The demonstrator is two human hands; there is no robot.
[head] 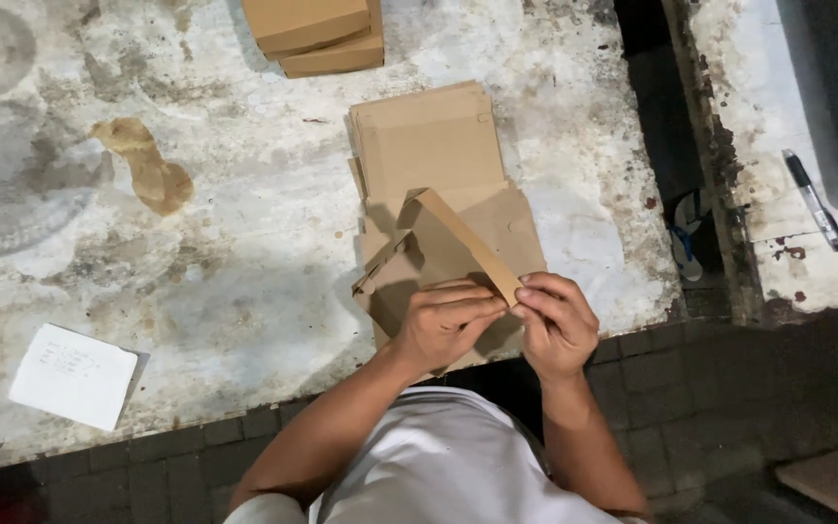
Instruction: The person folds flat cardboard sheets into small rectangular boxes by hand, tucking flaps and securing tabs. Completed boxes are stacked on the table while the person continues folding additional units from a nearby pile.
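Cardboard blank [438, 254], brown, partly folded: lies at the near edge of the stained worktop [244, 252], over a stack of flat blanks [429, 136] kept within reach. Left hand [446, 325] presses closed on its near flap; right hand [557, 320] pinches the raised strip's end, holding the fold upright. Finished boxes [317, 34] are stacked at the far edge. White paper [73, 376] lies left; a pen [813, 199] lies on the adjoining surface.

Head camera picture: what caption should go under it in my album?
Two hands, left hand and right hand, fold a cardboard sheet over a stained table.
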